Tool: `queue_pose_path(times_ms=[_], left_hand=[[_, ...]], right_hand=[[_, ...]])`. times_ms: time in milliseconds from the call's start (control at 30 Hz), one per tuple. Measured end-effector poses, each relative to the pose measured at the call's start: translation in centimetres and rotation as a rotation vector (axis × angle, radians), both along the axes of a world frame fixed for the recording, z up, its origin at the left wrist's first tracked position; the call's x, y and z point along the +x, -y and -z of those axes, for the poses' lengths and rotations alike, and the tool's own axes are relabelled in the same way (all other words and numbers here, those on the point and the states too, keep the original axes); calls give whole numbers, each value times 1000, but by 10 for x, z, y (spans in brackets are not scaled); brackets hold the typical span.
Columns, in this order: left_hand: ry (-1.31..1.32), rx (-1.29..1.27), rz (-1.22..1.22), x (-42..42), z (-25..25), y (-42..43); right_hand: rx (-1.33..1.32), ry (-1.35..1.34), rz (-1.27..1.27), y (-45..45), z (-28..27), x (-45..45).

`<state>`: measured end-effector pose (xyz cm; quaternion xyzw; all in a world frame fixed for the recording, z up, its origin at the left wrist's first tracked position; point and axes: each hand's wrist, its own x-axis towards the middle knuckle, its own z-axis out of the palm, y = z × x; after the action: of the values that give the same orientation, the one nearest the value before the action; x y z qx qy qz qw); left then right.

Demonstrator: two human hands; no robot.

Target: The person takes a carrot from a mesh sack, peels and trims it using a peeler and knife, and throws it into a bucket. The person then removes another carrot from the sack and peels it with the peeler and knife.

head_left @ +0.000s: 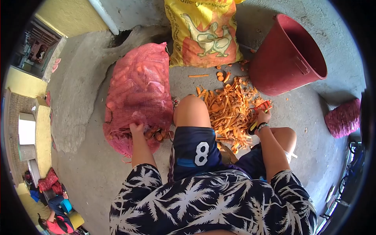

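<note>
My left hand (136, 127) is closed on the mesh at the open end of a bulging red mesh sack (137, 84). Carrots (158, 135) show in the sack's mouth, just right of that hand. My right hand (263, 116), with a band at the wrist, is closed around a red slotted tool (262, 106) that looks like a peeler. It is at the right edge of a heap of orange carrot peelings and pieces (229, 107) on the floor. Fine details of the tool and the left fingertips are hard to make out.
A yellow printed sack (205, 35) stands against the wall, beside a tilted dark red bucket (270, 58). A purple mesh sack (344, 118) lies far right. Loose carrot slices (220, 76) dot the concrete floor. Another person (58, 223) is at the lower left.
</note>
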<state>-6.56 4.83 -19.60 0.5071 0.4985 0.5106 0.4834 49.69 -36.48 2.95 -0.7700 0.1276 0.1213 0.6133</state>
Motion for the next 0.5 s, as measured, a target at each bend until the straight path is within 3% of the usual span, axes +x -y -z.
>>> queue_pose_path(times_ms=[67,100,167,200,233,300,333,400,500], left_hand=[[878,-718,-122,10,-32,-17],[879,-716,-123,26,-67,-9],[340,-601,41,21,-164,-9],[71,-534,121,51,-216,8],[69,-535,125,51,-205,3],[456,-390,157,53,-178,-3],[452,-391,158,54,-167,-5],[856,-398,87,69,-160,4],[881,-458,33,70,-148,-1]], right_hand=[[38,-92,4,-1,-5,-6],[-12,-7,-22,3,5,-1],[-98,157,-79,16,41,15],[-99,157,-75,13,34,10],[-68,77,-60,12,25,5],[-22,-61,-22,7,6,-3],[-22,-64,-20,5,2,-5],[31,-59,-35,3,-1,-6],[-66,75,-133,7,30,10]])
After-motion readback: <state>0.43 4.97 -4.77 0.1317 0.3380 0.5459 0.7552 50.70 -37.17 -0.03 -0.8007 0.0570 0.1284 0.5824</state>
